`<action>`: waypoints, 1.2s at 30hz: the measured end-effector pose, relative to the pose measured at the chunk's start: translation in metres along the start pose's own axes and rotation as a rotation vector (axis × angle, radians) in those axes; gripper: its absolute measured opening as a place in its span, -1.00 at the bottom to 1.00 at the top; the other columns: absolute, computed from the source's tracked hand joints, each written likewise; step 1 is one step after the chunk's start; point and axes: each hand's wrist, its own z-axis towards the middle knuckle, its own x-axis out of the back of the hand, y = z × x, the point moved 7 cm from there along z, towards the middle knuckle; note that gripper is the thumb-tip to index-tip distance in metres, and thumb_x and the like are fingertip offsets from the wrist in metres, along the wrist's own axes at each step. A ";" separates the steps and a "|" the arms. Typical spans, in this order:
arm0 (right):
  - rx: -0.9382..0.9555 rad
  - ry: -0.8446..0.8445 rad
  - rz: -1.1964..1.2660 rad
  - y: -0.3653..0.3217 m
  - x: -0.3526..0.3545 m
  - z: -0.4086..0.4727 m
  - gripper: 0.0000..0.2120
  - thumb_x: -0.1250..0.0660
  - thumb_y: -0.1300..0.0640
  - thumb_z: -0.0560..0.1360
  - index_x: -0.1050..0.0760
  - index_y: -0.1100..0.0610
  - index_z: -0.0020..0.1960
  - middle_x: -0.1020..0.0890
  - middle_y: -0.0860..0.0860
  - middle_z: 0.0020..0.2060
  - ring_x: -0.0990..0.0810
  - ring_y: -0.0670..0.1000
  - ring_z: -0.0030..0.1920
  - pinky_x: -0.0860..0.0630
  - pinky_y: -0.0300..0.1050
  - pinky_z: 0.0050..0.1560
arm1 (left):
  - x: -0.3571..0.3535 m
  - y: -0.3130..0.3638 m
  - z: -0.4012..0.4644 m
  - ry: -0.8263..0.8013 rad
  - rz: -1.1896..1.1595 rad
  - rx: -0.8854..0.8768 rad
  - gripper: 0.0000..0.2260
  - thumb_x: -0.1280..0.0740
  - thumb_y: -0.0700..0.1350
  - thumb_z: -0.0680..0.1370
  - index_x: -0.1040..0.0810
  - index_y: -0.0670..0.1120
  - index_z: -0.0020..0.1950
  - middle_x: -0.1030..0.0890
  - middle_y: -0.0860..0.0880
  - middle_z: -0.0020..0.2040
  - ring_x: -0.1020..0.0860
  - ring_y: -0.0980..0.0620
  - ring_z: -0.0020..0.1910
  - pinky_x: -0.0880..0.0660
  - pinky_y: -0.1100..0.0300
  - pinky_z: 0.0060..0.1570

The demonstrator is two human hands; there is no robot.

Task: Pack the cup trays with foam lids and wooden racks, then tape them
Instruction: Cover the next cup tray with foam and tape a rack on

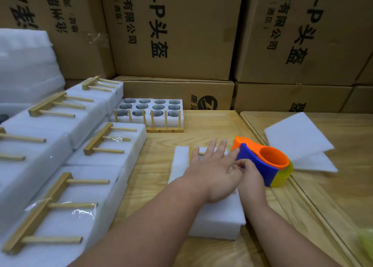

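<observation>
The left hand (212, 166) lies flat, fingers straight and spread, pressing down on the foam-lidded cup tray (212, 212) in the middle of the bench (157, 155); a wooden rack (194, 151) peeks out just beyond its fingertips. The right hand (249, 173) is curled, its fingers pinching at the blue side of the tape dispenser (264, 163), which sits against the tray's right edge. Finished packs (60, 196) with racks taped on top are stacked to the left, an open tray of cups (151, 109) stands behind, and loose foam sheets (298, 139) lie to the right.
</observation>
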 end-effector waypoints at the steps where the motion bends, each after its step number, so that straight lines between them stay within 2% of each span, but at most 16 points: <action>1: 0.019 0.013 -0.028 0.000 0.001 0.001 -0.91 -0.33 0.20 0.60 -0.49 0.03 -0.04 -0.67 0.00 -0.20 -0.64 0.03 -0.13 -0.52 -0.01 -0.16 | 0.008 -0.001 -0.004 0.046 -0.100 -0.011 -0.36 0.06 0.19 0.54 0.04 0.23 0.65 0.19 0.10 0.67 0.35 0.10 0.61 0.38 -0.15 0.54; 5: 0.024 0.076 0.105 0.001 0.006 -0.002 -0.84 -0.23 0.20 0.62 -0.52 0.03 -0.07 -0.65 0.02 -0.19 -0.59 0.04 -0.14 -0.45 -0.03 -0.15 | 0.033 -0.023 -0.038 0.232 -0.406 0.079 -0.31 -0.07 0.24 0.49 0.00 0.28 0.64 0.07 0.25 0.65 0.25 0.23 0.60 0.22 0.00 0.59; 8: 0.000 0.086 0.214 0.003 0.009 -0.005 -0.81 -0.21 0.16 0.63 -0.55 0.04 -0.11 -0.63 0.01 -0.28 -0.55 0.01 -0.22 -0.42 -0.06 -0.19 | 0.033 -0.049 -0.087 0.375 -0.548 0.310 -0.35 -0.24 0.17 0.57 -0.09 0.21 0.63 -0.21 0.35 0.46 -0.01 0.20 0.59 -0.03 0.26 0.43; 11: 0.022 -0.018 0.129 0.001 0.000 -0.002 -0.84 -0.26 0.14 0.62 -0.55 0.06 -0.12 -0.64 -0.02 -0.31 -0.56 -0.05 -0.26 -0.40 -0.08 -0.26 | 0.009 -0.076 -0.121 0.237 -0.750 0.584 -0.38 -0.25 0.08 0.64 -0.11 0.00 0.65 -0.27 0.11 0.56 -0.19 -0.02 0.59 -0.19 0.13 0.47; 12: 0.028 -0.037 0.105 0.000 -0.002 -0.001 -0.84 -0.27 0.14 0.62 -0.55 0.06 -0.12 -0.65 -0.02 -0.30 -0.57 -0.05 -0.26 -0.40 -0.09 -0.27 | -0.004 -0.080 -0.132 0.141 -0.803 0.537 -0.41 -0.21 0.06 0.68 -0.11 -0.09 0.66 -0.23 -0.01 0.61 -0.19 -0.07 0.60 -0.19 0.13 0.47; 14: 0.044 -0.057 0.093 -0.001 -0.003 -0.001 -0.84 -0.26 0.14 0.62 -0.55 0.06 -0.12 -0.65 -0.03 -0.30 -0.56 -0.08 -0.27 -0.40 -0.09 -0.29 | -0.024 -0.089 -0.143 0.185 -1.035 0.558 -0.47 -0.14 -0.03 0.74 -0.11 -0.26 0.62 -0.15 -0.17 0.64 -0.16 -0.13 0.61 -0.20 0.15 0.42; 16: 0.057 -0.083 0.090 -0.001 -0.005 -0.003 -0.83 -0.25 0.14 0.62 -0.55 0.04 -0.11 -0.65 -0.06 -0.28 -0.56 -0.08 -0.27 -0.41 -0.07 -0.28 | -0.025 -0.091 -0.140 0.182 -0.925 0.553 -0.50 -0.19 -0.09 0.73 -0.18 -0.33 0.58 -0.20 -0.24 0.61 -0.22 -0.16 0.57 -0.24 0.14 0.38; 20: 0.037 -0.126 0.092 0.001 -0.008 -0.006 -0.81 -0.23 0.18 0.60 -0.54 -0.05 -0.09 -0.67 -0.11 -0.22 -0.62 -0.04 -0.17 -0.48 -0.02 -0.20 | -0.024 -0.089 -0.135 0.171 -1.043 0.572 -0.52 -0.30 -0.13 0.68 -0.28 -0.31 0.53 -0.31 -0.25 0.55 -0.30 -0.17 0.52 -0.30 0.15 0.32; 23: 0.028 -0.124 0.112 -0.001 -0.007 -0.007 -0.78 -0.23 0.20 0.59 -0.54 -0.07 -0.11 -0.67 -0.12 -0.22 -0.61 -0.07 -0.18 -0.47 -0.02 -0.20 | -0.026 -0.092 -0.139 0.219 -1.149 0.669 -0.55 -0.34 -0.06 0.66 -0.39 -0.23 0.48 -0.41 -0.21 0.50 -0.37 -0.19 0.48 -0.31 0.09 0.42; 24: 0.028 -0.118 0.121 -0.002 -0.005 -0.007 -0.78 -0.23 0.22 0.58 -0.55 -0.04 -0.12 -0.67 -0.13 -0.22 -0.60 -0.11 -0.21 -0.46 -0.03 -0.21 | -0.025 -0.090 -0.139 0.193 -1.186 0.744 -0.59 -0.37 0.00 0.63 -0.49 -0.16 0.41 -0.51 -0.16 0.42 -0.46 -0.18 0.41 -0.35 0.02 0.43; 26: 0.028 -0.112 0.127 -0.004 -0.004 -0.008 -0.80 -0.23 0.23 0.59 -0.55 -0.01 -0.11 -0.67 -0.15 -0.22 -0.59 -0.15 -0.24 -0.44 -0.05 -0.23 | -0.024 -0.086 -0.133 0.142 -1.278 0.812 -0.66 -0.39 0.12 0.56 -0.62 -0.04 0.26 -0.71 -0.07 0.16 -0.68 -0.09 0.13 -0.52 -0.01 0.25; 28: 0.027 -0.115 0.129 -0.003 -0.004 -0.009 -0.81 -0.23 0.23 0.60 -0.56 0.01 -0.09 -0.67 -0.15 -0.23 -0.59 -0.15 -0.24 -0.43 -0.05 -0.24 | -0.025 -0.087 -0.134 0.149 -1.426 0.745 -0.63 -0.39 0.18 0.52 -0.67 -0.04 0.18 -0.76 -0.07 0.00 -0.74 -0.03 -0.05 -0.57 0.06 0.06; 30: 0.031 -0.117 0.121 -0.001 -0.003 -0.009 -0.82 -0.24 0.22 0.61 -0.56 0.01 -0.09 -0.67 -0.15 -0.23 -0.59 -0.14 -0.24 -0.43 -0.05 -0.23 | -0.025 -0.085 -0.128 0.246 -1.574 0.682 -0.53 -0.43 0.25 0.36 -0.75 -0.05 0.08 -0.76 -0.11 -0.01 -0.74 -0.02 -0.08 -0.55 0.06 -0.01; 32: 0.049 -0.117 0.095 0.000 -0.004 -0.008 -0.82 -0.24 0.21 0.61 -0.55 0.01 -0.09 -0.66 -0.15 -0.24 -0.59 -0.14 -0.23 -0.43 -0.04 -0.23 | -0.025 -0.088 -0.127 0.474 -1.763 0.656 -0.44 -0.44 0.30 0.19 -0.77 -0.05 0.00 -0.76 -0.11 -0.01 -0.74 -0.01 -0.07 -0.51 0.04 -0.06; 34: 0.069 -0.116 0.047 0.001 -0.005 -0.007 -0.81 -0.23 0.22 0.61 -0.53 -0.01 -0.09 -0.65 -0.11 -0.25 -0.58 -0.13 -0.20 -0.43 -0.06 -0.21 | -0.027 -0.085 -0.126 0.660 -2.036 0.614 -0.32 -0.46 0.26 0.22 -0.66 -0.15 0.19 -0.73 -0.16 0.09 -0.69 -0.11 0.12 -0.50 0.00 0.03; 36: 0.089 -0.119 -0.008 0.000 -0.008 -0.006 -0.80 -0.23 0.22 0.61 -0.51 -0.04 -0.08 -0.64 -0.11 -0.21 -0.58 -0.09 -0.14 -0.42 -0.07 -0.19 | -0.028 -0.075 -0.123 0.709 -2.253 0.521 -0.33 -0.42 0.21 0.30 -0.58 -0.22 0.25 -0.68 -0.23 0.19 -0.60 -0.22 0.27 -0.46 -0.02 0.09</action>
